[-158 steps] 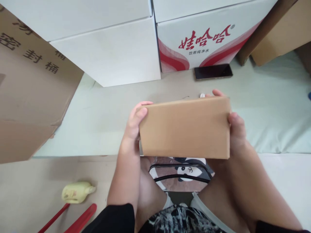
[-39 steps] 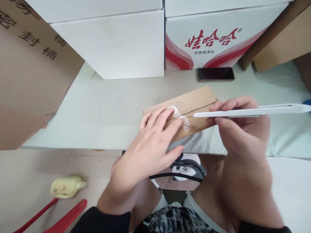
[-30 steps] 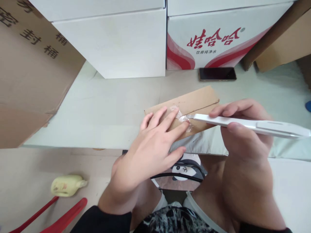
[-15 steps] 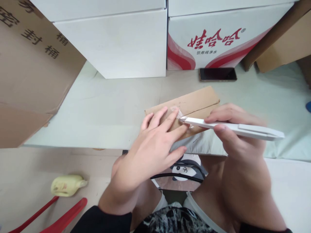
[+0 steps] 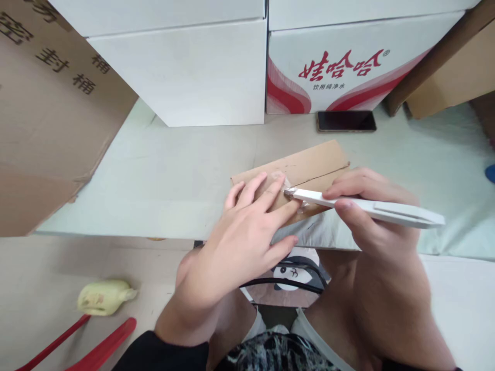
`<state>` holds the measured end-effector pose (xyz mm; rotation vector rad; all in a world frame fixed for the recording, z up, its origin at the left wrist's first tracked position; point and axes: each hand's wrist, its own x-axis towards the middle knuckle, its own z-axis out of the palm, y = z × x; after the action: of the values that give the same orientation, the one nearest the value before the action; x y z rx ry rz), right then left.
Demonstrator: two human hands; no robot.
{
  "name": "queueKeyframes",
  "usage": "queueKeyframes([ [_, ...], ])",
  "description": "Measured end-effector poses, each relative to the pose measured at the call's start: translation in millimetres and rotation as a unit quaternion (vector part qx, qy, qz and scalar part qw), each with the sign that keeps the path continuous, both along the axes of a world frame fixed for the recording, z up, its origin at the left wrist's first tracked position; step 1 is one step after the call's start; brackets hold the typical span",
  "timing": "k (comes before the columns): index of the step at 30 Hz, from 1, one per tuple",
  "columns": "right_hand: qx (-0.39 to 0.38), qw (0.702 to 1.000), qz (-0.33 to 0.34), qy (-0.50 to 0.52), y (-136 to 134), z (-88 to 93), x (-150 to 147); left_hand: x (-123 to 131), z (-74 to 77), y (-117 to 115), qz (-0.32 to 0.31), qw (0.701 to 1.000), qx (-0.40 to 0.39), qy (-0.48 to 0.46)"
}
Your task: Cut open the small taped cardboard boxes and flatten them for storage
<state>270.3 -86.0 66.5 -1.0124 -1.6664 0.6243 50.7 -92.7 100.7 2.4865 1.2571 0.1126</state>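
A small flat cardboard box (image 5: 320,157) lies at an angle near the front of the table, with a dark seam along its top and a piece of clear tape (image 5: 303,206) across it. My left hand (image 5: 253,219) rests flat on the box's left part, fingers spread, hiding much of that side. In my right hand (image 5: 375,206) is a white utility knife (image 5: 381,208), gripped between thumb and fingers. Its metal tip touches the box at the taped seam, close beside my left fingers.
White cartons (image 5: 216,77) stand along the back, one with red lettering (image 5: 340,67). A phone (image 5: 346,121) lies before them. Large brown cartons (image 5: 58,123) flank the left. On the floor are a yellow bottle (image 5: 104,297) and red bars (image 5: 104,345). A panda-printed bag (image 5: 290,278) sits below the table edge.
My right hand and the knife have shifted slightly left, with the handle's rear end a little lower. The knife tip stays at the seam, and my left hand has hardly moved.
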Motion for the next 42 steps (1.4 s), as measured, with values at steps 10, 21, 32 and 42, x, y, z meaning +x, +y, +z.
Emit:
queueKeyframes([
  [10, -0.001, 1.0, 0.003, -0.005, 0.8, 0.2, -0.3, 1.5, 2.6, 0.1, 0.003, 1.0, -0.005, 0.006],
  [21, 0.017, 1.0, 0.0, 0.002, 1.5, -1.8, -0.1, 0.7, 1.8, 0.6, -0.001, 1.0, -0.007, 0.012],
  [32, 0.012, 1.0, 0.006, -0.011, 1.2, -0.7, -0.2, 1.3, 1.3, 0.3, 0.002, 1.0, -0.002, 0.005],
  [42, -0.005, 1.0, 0.002, -0.013, 0.5, -0.7, -1.6, 0.5, 2.1, -0.2, 0.001, 1.0, -0.008, 0.01],
])
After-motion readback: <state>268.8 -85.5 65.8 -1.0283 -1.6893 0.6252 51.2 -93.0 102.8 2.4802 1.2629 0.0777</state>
